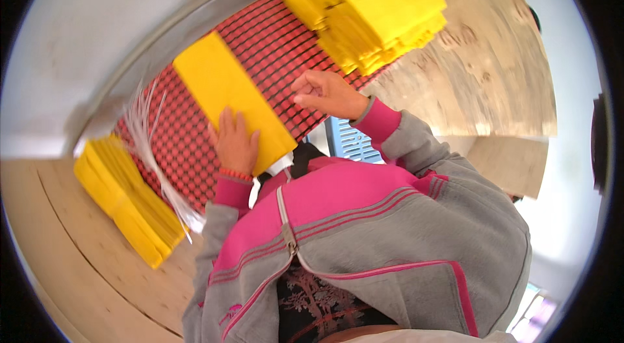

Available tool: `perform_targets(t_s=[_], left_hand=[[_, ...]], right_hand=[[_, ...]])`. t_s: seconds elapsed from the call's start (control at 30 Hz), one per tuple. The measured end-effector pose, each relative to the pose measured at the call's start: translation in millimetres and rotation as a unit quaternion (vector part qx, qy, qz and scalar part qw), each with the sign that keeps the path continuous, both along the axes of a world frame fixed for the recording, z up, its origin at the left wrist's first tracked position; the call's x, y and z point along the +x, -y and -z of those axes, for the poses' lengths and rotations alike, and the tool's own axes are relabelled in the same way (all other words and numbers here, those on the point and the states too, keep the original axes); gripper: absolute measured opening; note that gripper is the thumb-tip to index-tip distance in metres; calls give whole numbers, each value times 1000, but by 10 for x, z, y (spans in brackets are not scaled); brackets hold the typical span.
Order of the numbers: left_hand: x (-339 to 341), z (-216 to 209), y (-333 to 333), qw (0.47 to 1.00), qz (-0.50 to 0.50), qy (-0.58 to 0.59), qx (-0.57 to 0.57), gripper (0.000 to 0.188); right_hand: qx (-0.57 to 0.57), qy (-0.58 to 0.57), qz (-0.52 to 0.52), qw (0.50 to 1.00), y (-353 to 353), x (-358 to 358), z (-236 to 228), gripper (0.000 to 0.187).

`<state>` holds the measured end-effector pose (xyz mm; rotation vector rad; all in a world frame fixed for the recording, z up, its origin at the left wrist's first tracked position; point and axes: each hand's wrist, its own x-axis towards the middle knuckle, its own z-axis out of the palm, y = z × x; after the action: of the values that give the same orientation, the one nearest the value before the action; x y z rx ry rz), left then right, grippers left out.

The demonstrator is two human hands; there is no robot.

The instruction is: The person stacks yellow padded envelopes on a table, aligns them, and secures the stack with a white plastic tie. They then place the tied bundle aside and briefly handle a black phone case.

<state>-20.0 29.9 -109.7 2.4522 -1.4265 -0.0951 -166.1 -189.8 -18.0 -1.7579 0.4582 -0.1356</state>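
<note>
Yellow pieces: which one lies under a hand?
The single flat piece on the red checked surface, under the left hand; the left stack and right stack have no hand on them.

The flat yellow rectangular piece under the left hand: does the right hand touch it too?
No, the right hand is apart, right of the flat yellow piece.
</note>
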Motion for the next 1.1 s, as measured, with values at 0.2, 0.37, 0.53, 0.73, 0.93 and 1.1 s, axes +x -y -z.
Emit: perform_targets(t_s=[0.2,0.37,0.53,0.73,0.93,1.1], left_hand=[[32,-276,204,1000,25,8,-5,54],[-8,-550,595,996,80,-17,-44,48],[-91,-618,831,990,123,-46,-53,45],[-69,-517,744,985,136,-108,-18,43],[-49,-437,587,981,120,-146,-40,41],[-24,-458,497,976,128,-170,-36,41]], right_hand=[[0,87,208,974,785,-840,-739,15],[86,112,445,884,1613,-1390,-723,20],[224,77,464,853,2315,-1604,-475,22],[277,14,433,858,2571,-1571,-479,26],[291,6,403,868,2717,-1372,-539,31],[276,-3,438,855,2802,-1165,-457,25]])
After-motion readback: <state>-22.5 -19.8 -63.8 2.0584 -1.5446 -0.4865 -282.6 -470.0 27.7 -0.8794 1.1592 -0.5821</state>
